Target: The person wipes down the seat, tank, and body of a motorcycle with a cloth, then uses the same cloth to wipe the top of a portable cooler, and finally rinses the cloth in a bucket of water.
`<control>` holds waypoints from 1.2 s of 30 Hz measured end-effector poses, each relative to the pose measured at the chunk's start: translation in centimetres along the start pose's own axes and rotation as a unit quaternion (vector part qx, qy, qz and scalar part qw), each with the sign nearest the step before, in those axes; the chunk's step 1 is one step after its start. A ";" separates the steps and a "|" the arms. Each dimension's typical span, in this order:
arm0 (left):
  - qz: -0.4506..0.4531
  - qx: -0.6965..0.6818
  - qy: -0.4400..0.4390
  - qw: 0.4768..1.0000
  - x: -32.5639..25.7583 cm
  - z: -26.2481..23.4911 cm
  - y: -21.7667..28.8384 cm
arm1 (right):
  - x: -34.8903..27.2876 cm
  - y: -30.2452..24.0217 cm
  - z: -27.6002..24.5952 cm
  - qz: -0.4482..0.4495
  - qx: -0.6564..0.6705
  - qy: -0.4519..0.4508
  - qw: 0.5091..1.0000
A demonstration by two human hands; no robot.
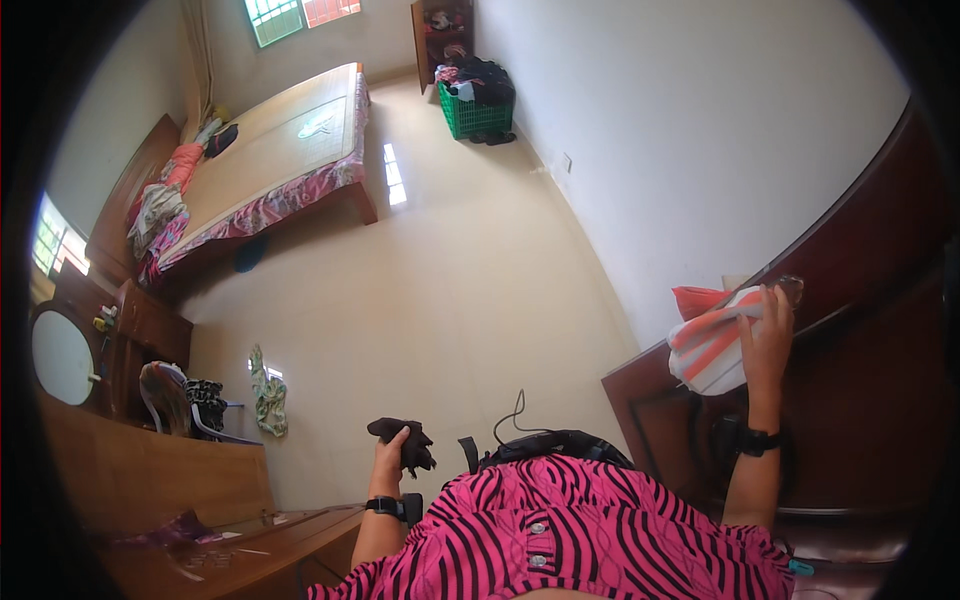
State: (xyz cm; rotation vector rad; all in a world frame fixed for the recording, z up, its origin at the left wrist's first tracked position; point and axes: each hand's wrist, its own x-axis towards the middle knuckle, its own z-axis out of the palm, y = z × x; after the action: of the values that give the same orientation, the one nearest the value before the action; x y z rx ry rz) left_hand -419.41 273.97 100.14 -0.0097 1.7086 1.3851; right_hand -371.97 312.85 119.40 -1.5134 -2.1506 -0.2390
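Closest in, at the bottom of the frame, a pink-and-black striped top [560, 530] fills the lower middle, with both forearms rising from it. The left grip [392, 455], a little left of centre, is closed round a dark cloth [405, 440]; the cloth bunches above the fist and hangs a little to its right, crumpled and nearly black. Just below and left of that hand lies the bench [230, 550], a brown wooden top with small scraps on it, its near edge running toward the wrist.

At the right of the frame the right grip [768, 335] is raised, its fingers curled over a striped cloth [712, 345], white with orange-red bands, folded into a soft bundle that hangs left of and below the palm. The bundle rests against the top edge of a dark red wooden door [860, 380], which takes up the whole right side.

Between the two hands the pale floor [450, 280] lies open through the middle of the frame. Farther off, a chair [175, 400] stands at the left, a bed [270, 160] at the upper left, and a green basket [473, 113] at the top centre by the white wall [680, 130].
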 end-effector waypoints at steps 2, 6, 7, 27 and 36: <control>-0.020 -0.009 0.002 1.000 0.2 0.4 0.0 | -0.1 0.1 -0.2 0.000 -0.002 0.002 1.000; -0.061 -0.003 -0.007 0.998 -0.7 -3.0 -1.2 | -2.4 -0.8 1.2 0.046 0.087 -0.084 0.992; -0.082 0.000 -0.006 0.997 -0.5 -4.7 -1.6 | -4.0 -1.5 2.0 0.080 0.093 -0.155 0.980; 0.019 -0.014 0.271 0.962 -1.0 -11.3 -12.8 | -20.6 2.6 25.7 -0.039 0.127 -0.615 0.777; -0.067 -0.003 0.444 0.894 -3.8 -10.6 -19.8 | -10.1 -1.1 52.1 -0.520 -0.022 -0.507 0.687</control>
State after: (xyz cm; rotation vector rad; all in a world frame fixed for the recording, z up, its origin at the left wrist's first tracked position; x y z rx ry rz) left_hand -413.62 256.50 86.79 -0.8691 2.3689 1.3641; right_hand -385.62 325.55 69.75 -0.0809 -3.7132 0.2936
